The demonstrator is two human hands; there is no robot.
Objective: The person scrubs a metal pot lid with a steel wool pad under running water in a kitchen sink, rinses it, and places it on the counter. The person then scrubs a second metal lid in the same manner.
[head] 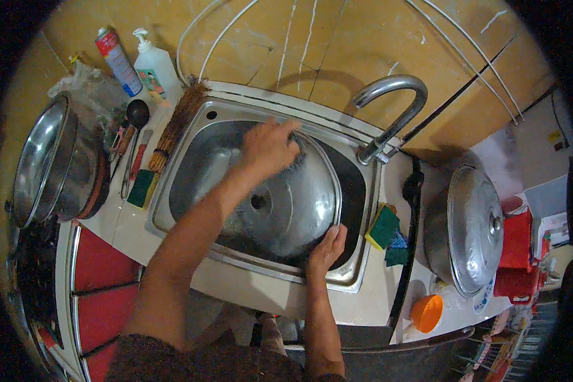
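Observation:
A large round metal lid or shallow pan [310, 200] lies tilted in the stainless steel sink [210, 107], with a dark spot near its middle. My right hand [328, 246] grips its rim at the near right. Over its upper part is my left hand [270, 145], blurred, fingers bent; a dark scrubber seems to be under the fingers, but its hold is unclear. The curved metal faucet [410, 90] stands at the back right of the sink. A green and yellow sponge [382, 227] lies right of the sink, beside a blue-green scrap.
Left of the sink are a twig brush [176, 124], another sponge [143, 188], a black ladle [137, 113], a pump bottle [155, 71] and stacked metal pans [52, 157]. To the right stand a lidded metal pot [475, 229] and an orange bowl [426, 313].

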